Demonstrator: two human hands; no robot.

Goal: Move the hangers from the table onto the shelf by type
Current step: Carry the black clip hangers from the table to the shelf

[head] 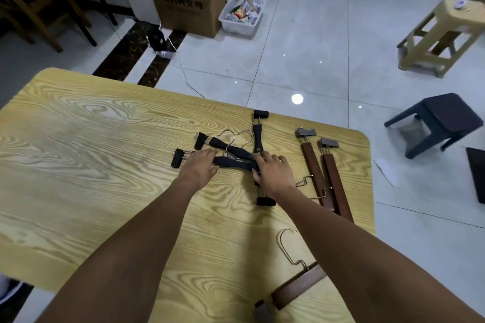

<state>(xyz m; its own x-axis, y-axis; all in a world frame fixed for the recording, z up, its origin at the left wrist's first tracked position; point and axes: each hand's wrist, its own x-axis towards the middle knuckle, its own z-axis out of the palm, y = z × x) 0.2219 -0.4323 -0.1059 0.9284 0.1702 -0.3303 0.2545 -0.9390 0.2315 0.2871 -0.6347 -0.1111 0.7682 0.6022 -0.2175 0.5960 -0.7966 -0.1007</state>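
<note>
Our two hands rest apart on a pile of three black clip hangers (236, 155) that lies just past the middle of the desk (105, 152). Our left hand (199, 166) lies over the left part of the nearest black bar, fingers stretched along it and thumb spread toward us. Our right hand (274, 171) covers the spot where the bars cross, fingers loosely extended on top, thumb out to the left. Neither hand is closed around a hanger. One black hanger (258, 139) runs away from us, crossing the other two. To the right, two brown wooden hangers (315, 173) lie side by side, their metal clips pointing away. A third wooden hanger (296, 288) sits at the near edge, partly under our right forearm. On the floor beyond stand a cardboard box (189, 8), a white bin (241, 19), a beige stool (441, 34) and a dark stool (441, 120).
</note>
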